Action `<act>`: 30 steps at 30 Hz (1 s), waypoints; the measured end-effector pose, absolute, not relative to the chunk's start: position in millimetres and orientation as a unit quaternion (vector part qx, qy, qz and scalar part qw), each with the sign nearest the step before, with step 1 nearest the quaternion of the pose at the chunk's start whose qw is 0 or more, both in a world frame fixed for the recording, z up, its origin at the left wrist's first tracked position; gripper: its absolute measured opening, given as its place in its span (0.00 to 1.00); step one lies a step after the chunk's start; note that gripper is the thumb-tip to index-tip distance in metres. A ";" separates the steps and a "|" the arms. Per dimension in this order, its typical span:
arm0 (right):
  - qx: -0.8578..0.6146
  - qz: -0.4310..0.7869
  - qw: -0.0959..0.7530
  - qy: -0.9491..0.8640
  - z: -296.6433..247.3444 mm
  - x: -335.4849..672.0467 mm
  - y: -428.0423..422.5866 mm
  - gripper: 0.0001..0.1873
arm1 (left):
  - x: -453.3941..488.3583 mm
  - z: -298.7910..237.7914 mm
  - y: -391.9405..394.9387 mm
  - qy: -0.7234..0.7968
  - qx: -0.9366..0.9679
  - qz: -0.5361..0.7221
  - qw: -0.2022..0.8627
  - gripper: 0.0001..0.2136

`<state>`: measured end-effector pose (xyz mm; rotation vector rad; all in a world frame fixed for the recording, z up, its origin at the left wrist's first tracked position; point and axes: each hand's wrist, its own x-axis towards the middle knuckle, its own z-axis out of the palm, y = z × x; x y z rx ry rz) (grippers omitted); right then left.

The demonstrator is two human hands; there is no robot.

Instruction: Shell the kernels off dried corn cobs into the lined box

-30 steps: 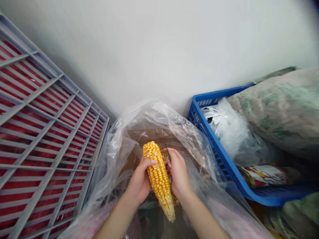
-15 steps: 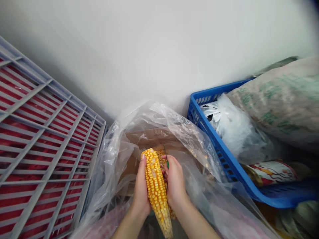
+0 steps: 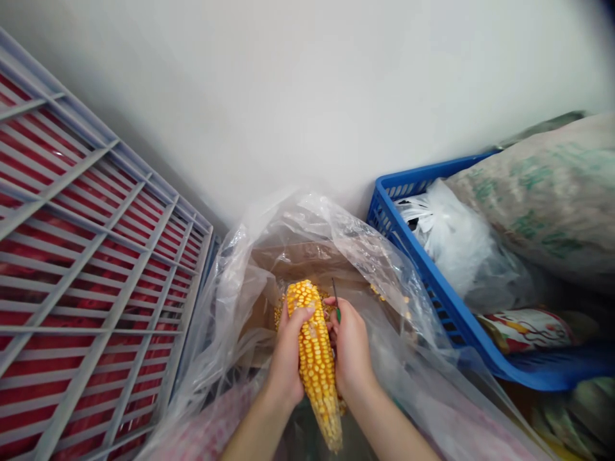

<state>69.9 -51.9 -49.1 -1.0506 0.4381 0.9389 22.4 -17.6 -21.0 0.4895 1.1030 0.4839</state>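
A yellow corn cob (image 3: 317, 365) stands nearly upright between both hands, over a clear plastic bag (image 3: 240, 301) that lines a cardboard box. My left hand (image 3: 287, 358) wraps the cob's left side, thumb pressed on the kernels near the top. My right hand (image 3: 352, 349) is closed against the cob's right side and pinches a thin metal tool with a green handle (image 3: 336, 301) that points up. Loose kernels (image 3: 327, 306) lie in the bag behind the cob.
A grey plastic grid over something red (image 3: 91, 269) leans at the left. A blue basket (image 3: 432, 282) at the right holds white plastic bags and a large printed sack (image 3: 542, 198). A white wall rises behind.
My left thumb has come over onto the front of the cob near its top. Both hands and the cob sit slightly further right in view.
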 end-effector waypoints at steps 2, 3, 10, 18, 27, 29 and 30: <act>-0.487 0.419 0.738 0.207 -44.6 69.6 -51.5 0.05 | 23.6 -21.4 -18.0 0.514 0.221 0.228 0.797 0.13; -0.489 0.414 0.739 0.208 -42.4 69.6 -51.2 0.05 | 23.9 -21.3 -18.0 0.513 0.218 0.227 0.798 0.12; -0.496 0.402 0.746 0.188 -37.7 68.4 -52.3 0.05 | 22.4 -17.5 -17.2 0.491 0.209 0.235 0.812 0.12; -0.510 0.395 0.738 0.197 -36.4 66.7 -56.4 0.06 | 20.1 -16.6 -19.3 0.498 0.182 0.196 0.825 0.06; -0.517 0.384 0.747 0.162 -41.4 61.6 -53.5 0.06 | 17.9 -10.3 -16.0 0.513 0.182 0.161 0.823 0.07; -0.520 0.381 0.747 0.164 -40.9 61.6 -53.7 0.06 | 18.0 -11.1 -16.5 0.510 0.197 0.180 0.818 0.07; -0.519 0.380 0.747 0.167 -40.8 61.7 -54.0 0.06 | 18.0 -11.7 -16.9 0.502 0.213 0.195 0.815 0.09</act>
